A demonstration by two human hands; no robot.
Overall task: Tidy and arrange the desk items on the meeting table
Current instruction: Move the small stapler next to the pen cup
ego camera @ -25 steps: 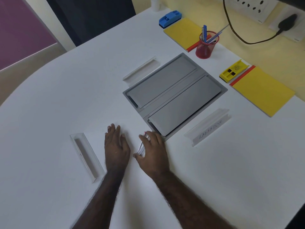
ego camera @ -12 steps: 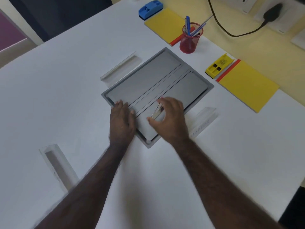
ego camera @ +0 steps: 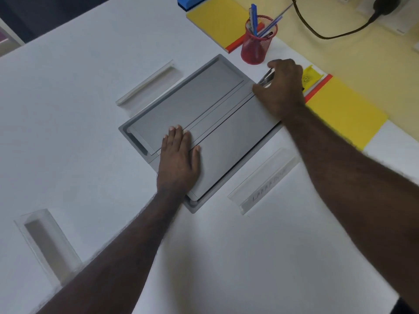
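Nearest to the person, the left hand (ego camera: pixel 179 162) lies flat with straight fingers on the grey panel (ego camera: pixel 204 109) set in the white table (ego camera: pixel 79 155); it holds nothing. Farther away, at the far right corner of the panel, the right hand (ego camera: pixel 281 87) pinches a bundle of thin pens (ego camera: pixel 265 77) between thumb and curled fingers. Their long axis points up and away, toward the red mesh cup (ego camera: pixel 255 47), which stands just beyond this hand. The right hand is clearly the nearer one, so I judge the drop into the cup is its work.
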